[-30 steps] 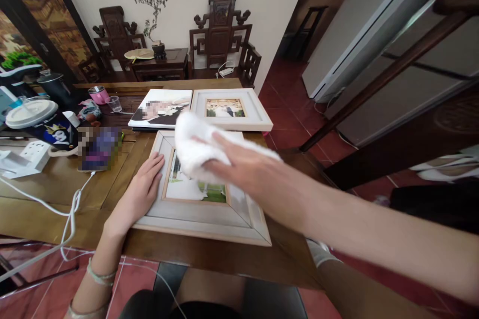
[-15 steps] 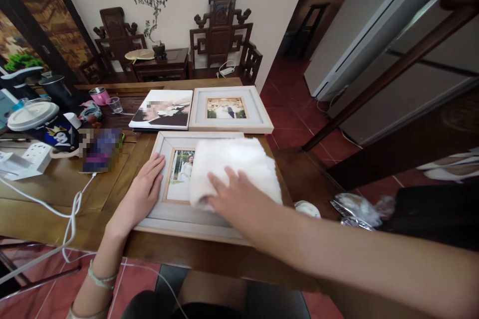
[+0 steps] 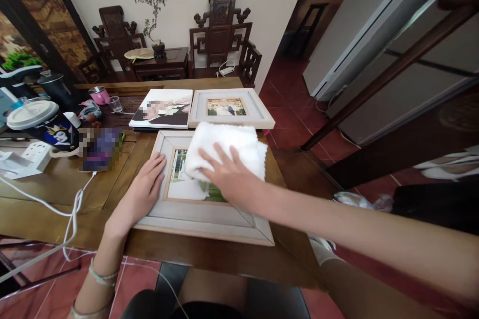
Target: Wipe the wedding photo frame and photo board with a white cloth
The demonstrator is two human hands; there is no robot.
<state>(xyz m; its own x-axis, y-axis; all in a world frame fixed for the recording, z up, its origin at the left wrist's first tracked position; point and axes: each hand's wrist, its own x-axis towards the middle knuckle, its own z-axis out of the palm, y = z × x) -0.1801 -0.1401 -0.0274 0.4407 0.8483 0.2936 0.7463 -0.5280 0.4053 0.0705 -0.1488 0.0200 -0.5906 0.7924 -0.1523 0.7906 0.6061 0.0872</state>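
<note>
A picture frame (image 3: 209,222) with a pale mat lies flat on the wooden table in front of me. Its photo (image 3: 179,187) shows in part at the left and bottom. My left hand (image 3: 144,192) rests with straight fingers on the frame's left side. A folded white cloth (image 3: 224,137) covers the upper middle and right of the frame. On top of that cloth presses my right hand (image 3: 232,172), fingers somewhat spread and the cloth held under them; the thumb is hidden.
Behind lie a second framed photo (image 3: 258,107) and a white-edged photo panel (image 3: 160,119). To the left are a phone (image 3: 101,152) on a white cable (image 3: 77,204), a lidded dark cup (image 3: 56,129), a pink mug (image 3: 99,94) and a small clear cup (image 3: 115,104).
My right hand has slid the cloth up and a little left over the frame, uncovering its lower right corner and the photo's bottom edge. My left hand has stayed in place.
</note>
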